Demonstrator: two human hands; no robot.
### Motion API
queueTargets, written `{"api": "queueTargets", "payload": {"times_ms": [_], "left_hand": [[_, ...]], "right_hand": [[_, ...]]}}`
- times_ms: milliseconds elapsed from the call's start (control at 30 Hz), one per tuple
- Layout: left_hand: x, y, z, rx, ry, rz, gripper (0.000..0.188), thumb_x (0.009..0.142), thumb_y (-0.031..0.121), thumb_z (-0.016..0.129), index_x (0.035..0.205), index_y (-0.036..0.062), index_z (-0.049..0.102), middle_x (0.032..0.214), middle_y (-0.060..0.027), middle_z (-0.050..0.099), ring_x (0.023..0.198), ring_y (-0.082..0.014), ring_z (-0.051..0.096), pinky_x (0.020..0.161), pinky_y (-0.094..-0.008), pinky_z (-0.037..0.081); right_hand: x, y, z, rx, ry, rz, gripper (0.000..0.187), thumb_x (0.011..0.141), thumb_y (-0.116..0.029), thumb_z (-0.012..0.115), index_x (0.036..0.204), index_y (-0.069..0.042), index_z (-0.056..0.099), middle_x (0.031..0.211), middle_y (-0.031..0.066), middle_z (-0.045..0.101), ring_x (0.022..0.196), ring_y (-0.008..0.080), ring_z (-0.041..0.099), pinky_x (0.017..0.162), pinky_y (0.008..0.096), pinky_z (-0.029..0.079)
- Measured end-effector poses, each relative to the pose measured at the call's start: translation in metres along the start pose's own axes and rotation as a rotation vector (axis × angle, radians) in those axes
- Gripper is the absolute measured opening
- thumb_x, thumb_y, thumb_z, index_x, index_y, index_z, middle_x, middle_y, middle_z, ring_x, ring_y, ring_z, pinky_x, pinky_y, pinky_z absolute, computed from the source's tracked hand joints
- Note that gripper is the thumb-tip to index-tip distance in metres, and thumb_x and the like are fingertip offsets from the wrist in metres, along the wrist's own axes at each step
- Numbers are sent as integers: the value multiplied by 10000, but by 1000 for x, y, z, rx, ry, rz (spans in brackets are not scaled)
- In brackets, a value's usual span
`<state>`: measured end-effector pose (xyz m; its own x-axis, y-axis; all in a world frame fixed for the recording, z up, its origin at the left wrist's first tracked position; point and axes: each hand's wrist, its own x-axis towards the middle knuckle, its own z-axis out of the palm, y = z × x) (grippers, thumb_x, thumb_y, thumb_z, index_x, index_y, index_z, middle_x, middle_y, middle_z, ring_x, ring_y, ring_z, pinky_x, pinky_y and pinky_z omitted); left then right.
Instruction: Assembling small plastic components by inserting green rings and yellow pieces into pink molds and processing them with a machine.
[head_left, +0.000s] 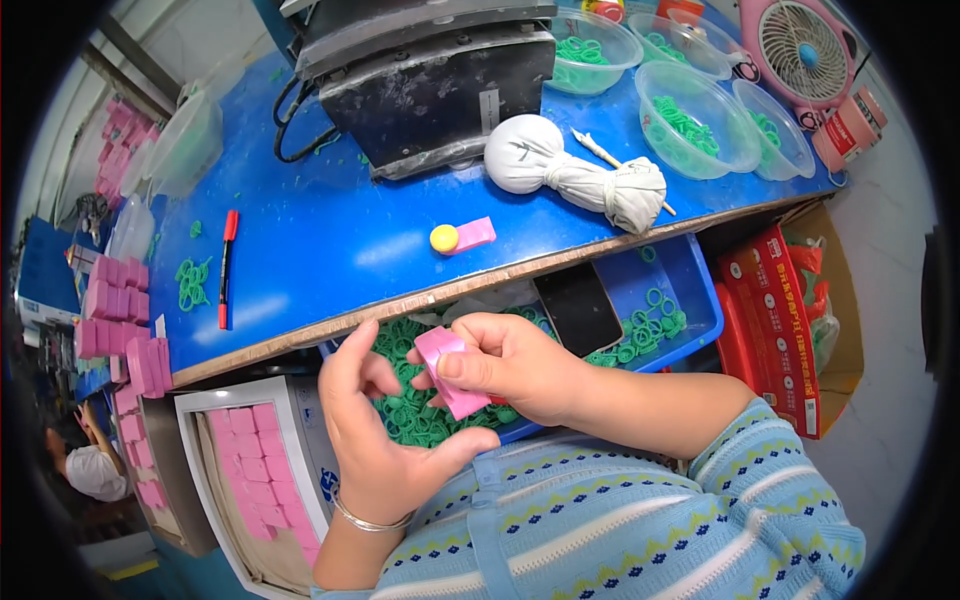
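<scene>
In front of my body, my right hand pinches a small glossy pink block between thumb and fingers. My left hand is beside it, thumb and fingers spread in a wide curve with nothing in them. Under both hands is a blue tray holding many loose green rings. A dark phone lies in the tray too, just beyond my right hand. Part of the rings is hidden by my hands. On the blue tabletop ahead lies another pink piece with a round yellow item at its end.
A dark metal machine stands at the back. A white cloth bundle lies beside it, near clear bowls of green rings. A red marker lies left. Pink blocks fill a white-rimmed box. A cardboard box is right.
</scene>
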<state>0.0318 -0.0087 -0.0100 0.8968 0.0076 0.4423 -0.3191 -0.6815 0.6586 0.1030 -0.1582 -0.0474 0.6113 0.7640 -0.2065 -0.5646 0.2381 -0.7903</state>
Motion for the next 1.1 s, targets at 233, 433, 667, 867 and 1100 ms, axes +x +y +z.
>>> {"api": "queueTargets", "payload": {"times_ms": [233,433,667,867,1100], "left_hand": [[-5,-2,19,-498,-202,-192,1177,505,460,856,1347,-15,186,792,-36,488,626,-77,414,567,-196,373],[-9,-4,18,-598,-113,-260,911,665,150,737,1348,-11,157,932,-103,565,727,-89,527,610,-191,415],[-4,4,13,-622,-49,-348,682,700,-62,497,1317,-13,212,923,-111,570,772,-97,565,659,-198,451],[-5,5,11,-566,-62,-391,607,750,-74,475,1308,-9,244,936,-106,566,772,-98,560,685,-217,456],[-5,8,10,-679,-26,-414,554,764,-91,465,1276,0,274,894,-90,573,788,-100,554,713,-227,452]], "right_hand": [[-1,-2,4,19,-61,-143,396,950,-335,446,894,25,602,791,82,615,690,138,575,664,280,479],[0,2,5,-314,7,-390,337,955,-291,428,896,-7,600,828,75,573,794,167,523,738,316,426],[-8,6,5,-582,90,-531,329,945,-309,443,794,-41,560,857,73,497,891,206,396,827,348,344],[-10,6,8,-658,133,-642,273,900,-297,540,800,-51,481,867,83,441,859,193,384,795,313,347],[-9,9,6,-606,160,-674,284,888,-270,570,872,-40,404,851,64,419,777,150,410,718,276,376]]}}
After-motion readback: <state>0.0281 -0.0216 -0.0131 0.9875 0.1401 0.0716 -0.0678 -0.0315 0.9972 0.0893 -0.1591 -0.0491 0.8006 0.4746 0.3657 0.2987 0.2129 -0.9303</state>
